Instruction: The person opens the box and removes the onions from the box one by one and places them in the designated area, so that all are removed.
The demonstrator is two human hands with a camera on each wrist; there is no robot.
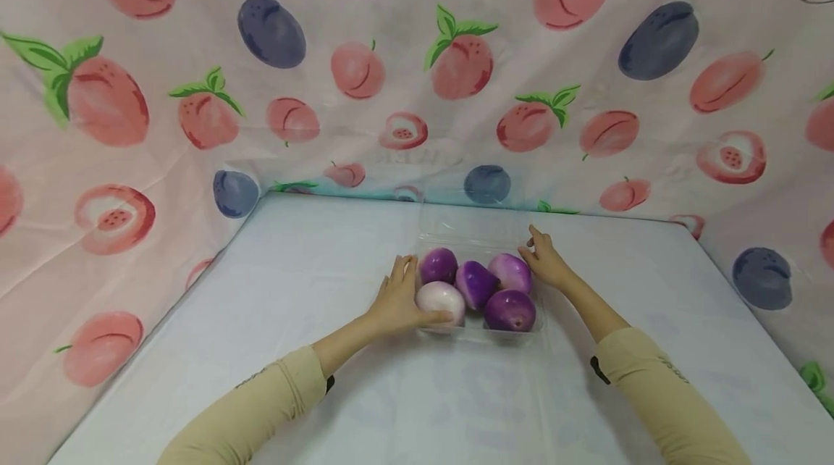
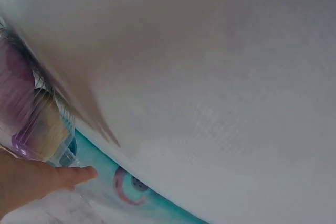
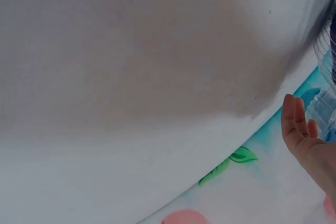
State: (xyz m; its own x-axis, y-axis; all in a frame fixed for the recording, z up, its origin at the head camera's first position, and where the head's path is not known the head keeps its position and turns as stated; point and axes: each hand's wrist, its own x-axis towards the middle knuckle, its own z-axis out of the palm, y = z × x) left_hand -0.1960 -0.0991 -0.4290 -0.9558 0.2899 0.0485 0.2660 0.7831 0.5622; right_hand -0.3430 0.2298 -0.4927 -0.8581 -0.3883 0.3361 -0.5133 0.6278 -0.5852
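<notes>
In the head view a clear plastic box [image 1: 478,331] holds several round purple vegetables [image 1: 510,311] that look like eggplants, plus a pale, nearly white one [image 1: 440,300] at its near left. Its see-through lid [image 1: 472,222] stands raised at the back. My left hand [image 1: 397,303] lies along the left wall, fingers stretched toward the back and thumb reaching over the front by the pale vegetable. Those fingers show extended beside the box in the left wrist view. At the back right corner is my right hand [image 1: 546,260], its fingers [image 3: 289,116] fairly straight near the lid's hinge edge.
Under the box spreads a white tabletop [image 1: 313,255]. A fruit-print cloth [image 1: 404,81] hangs along the back and both sides, meeting the table just behind the lid.
</notes>
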